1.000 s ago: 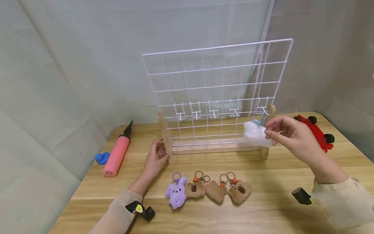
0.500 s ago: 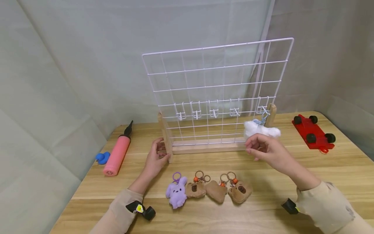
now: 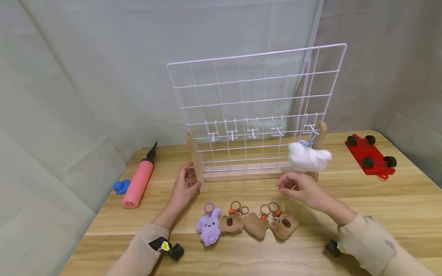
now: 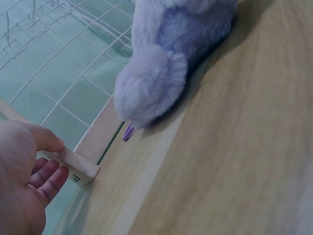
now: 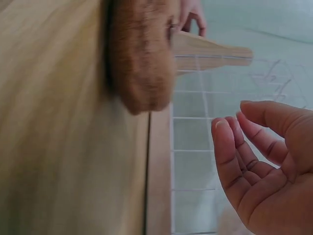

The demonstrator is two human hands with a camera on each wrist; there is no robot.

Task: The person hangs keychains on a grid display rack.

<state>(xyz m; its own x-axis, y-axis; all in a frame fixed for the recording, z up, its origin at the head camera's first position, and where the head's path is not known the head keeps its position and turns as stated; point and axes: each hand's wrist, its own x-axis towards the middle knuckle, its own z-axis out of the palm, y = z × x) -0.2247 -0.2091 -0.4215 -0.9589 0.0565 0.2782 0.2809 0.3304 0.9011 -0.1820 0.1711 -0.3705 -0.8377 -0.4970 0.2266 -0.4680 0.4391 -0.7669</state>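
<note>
The left hand (image 3: 183, 188) holds the left wooden foot (image 3: 196, 163) of a white wire rack (image 3: 241, 102); in the left wrist view thumb and fingers lie at the foot's end (image 4: 84, 166). A white plush (image 3: 308, 157) hangs by a blue chain from the rightmost hook. Just below it the right hand (image 3: 299, 188) is empty, fingers bent loosely with a gap to the thumb, as the right wrist view shows too (image 5: 266, 169). On the table in front lie a purple plush (image 3: 209, 227) and several brown plush keychains (image 3: 284, 227).
A pink pump (image 3: 139, 184) and a blue duck (image 3: 121, 186) lie at the left of the table (image 3: 241, 260). At the right back is a red toy car (image 3: 371, 156). Four-sided wire hooks line the rack's middle, with a grey curtain (image 3: 241, 30) behind.
The right hand has let go of the white plush and moved left and down, away from it. The plush now hangs free. The left hand has stayed at the rack's foot.
</note>
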